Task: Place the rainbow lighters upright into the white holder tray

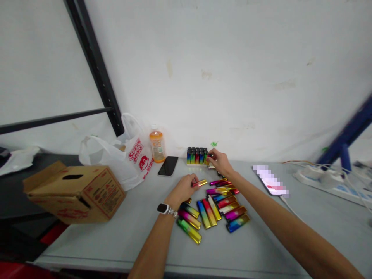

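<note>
Several shiny lighters stand upright in tight rows as a block [197,155] by the wall. At the right end of this block, my right hand [220,161] pinches a lighter, mostly hidden by the fingers. My left hand [186,186], with a watch on its wrist, is closed on the end of a red and gold lighter [200,183], which points to the right. Between my forearms lie many loose lighters in mixed colours, among them a green and gold one [189,231], a blue and gold one [204,214] and another blue one [238,223].
A dark phone [167,166] lies left of the block, with an orange bottle [157,145] behind it. Farther left are a white plastic bag [132,159] and a cardboard box [100,193]. To the right lie a lit phone [270,180] on a cable and a power strip [316,178].
</note>
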Motion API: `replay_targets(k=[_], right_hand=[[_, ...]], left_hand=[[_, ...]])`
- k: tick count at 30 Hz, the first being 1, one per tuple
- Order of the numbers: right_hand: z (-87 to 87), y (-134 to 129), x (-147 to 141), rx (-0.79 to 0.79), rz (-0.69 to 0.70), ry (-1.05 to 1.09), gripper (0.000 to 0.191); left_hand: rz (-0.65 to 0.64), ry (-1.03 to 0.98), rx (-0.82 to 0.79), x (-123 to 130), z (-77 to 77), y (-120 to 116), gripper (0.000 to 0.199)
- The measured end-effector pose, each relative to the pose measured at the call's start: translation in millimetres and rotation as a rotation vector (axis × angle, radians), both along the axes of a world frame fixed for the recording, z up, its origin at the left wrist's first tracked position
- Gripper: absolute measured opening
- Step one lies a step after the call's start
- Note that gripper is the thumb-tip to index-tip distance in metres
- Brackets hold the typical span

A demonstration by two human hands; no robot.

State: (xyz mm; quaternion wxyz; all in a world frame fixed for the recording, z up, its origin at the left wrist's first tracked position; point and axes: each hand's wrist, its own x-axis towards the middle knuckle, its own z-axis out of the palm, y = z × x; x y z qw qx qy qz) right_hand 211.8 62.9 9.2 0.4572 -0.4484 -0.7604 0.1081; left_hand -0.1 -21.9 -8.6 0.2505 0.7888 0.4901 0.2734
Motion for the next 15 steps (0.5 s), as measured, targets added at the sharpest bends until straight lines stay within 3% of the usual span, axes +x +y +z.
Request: replay_targets(k=[9,15], right_hand=[[-6.0,23.8,-4.0,-0.020,0.083,-0.014,0.018],[-9.5,29.9,-2.3,0.003,0.066,0.062,0.018]], left_hand=[[0.035,-0.108,0.050,2.8,10.1,-5.0,0.017],[0.118,-0.265,0.147,10.0,6.9,3.7,0.016]])
